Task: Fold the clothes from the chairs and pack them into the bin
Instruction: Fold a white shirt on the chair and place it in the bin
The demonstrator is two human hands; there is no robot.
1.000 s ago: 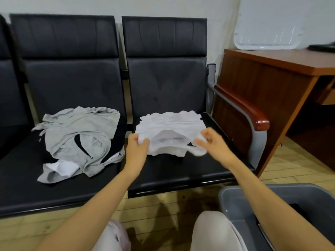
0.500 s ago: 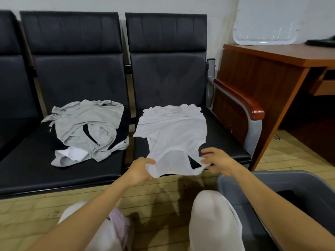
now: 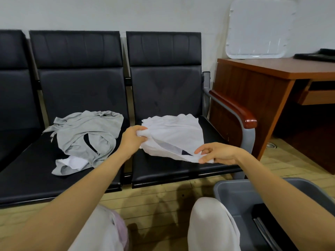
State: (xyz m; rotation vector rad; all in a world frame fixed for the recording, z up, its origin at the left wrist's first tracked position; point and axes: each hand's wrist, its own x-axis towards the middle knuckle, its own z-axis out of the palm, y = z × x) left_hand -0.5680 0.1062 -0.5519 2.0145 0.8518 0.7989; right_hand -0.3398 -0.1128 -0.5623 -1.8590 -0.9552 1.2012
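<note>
A white garment (image 3: 176,135) lies on the right black chair seat (image 3: 181,167), partly gathered. My left hand (image 3: 133,140) grips its bunched left edge above the seat. My right hand (image 3: 216,153) pinches its near right corner, lifted slightly off the seat. A crumpled grey garment (image 3: 85,136) with a white piece under it lies on the middle chair seat (image 3: 27,171). The grey plastic bin (image 3: 233,192) stands on the floor at the lower right, beside my right knee, with something dark inside.
A wooden armrest (image 3: 235,109) on a metal frame borders the right chair. A brown wooden desk (image 3: 262,80) stands to the right, with a white tray (image 3: 259,28) leaning on the wall. My knees in light trousers (image 3: 208,227) are at the bottom, above a wooden floor.
The white garment was spread flat toward the seat's front half a second ago. Now my left hand has carried its edge up and back, bunching it, while my right hand holds the near corner.
</note>
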